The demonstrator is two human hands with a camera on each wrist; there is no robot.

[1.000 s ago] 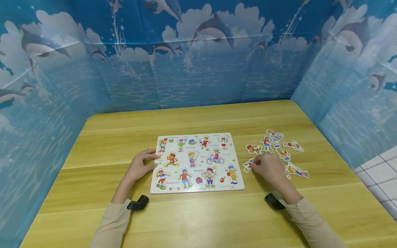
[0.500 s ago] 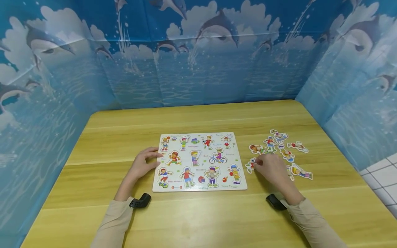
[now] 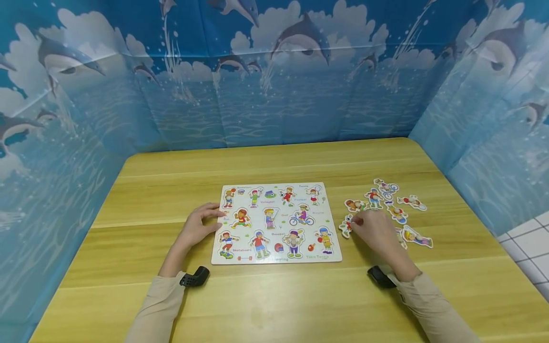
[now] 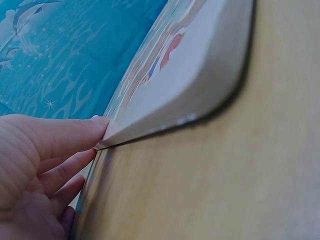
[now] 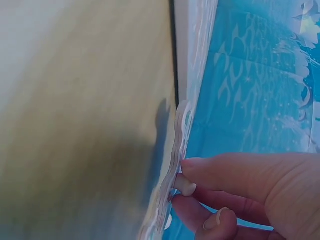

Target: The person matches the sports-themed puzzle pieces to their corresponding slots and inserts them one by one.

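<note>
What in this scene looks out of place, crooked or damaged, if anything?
Nothing looks damaged or spilled. The puzzle board lies flat and nearly square to the table, the left hand touching its left edge. The loose cut-out pieces lie scattered to its right; the right hand pinches the knob of one piece.

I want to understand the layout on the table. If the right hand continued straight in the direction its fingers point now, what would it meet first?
The right hand points left, its fingers pinching a puzzle piece. Going straight on, it would probably first meet the right edge of the puzzle board, across a narrow strip of bare table.
</note>
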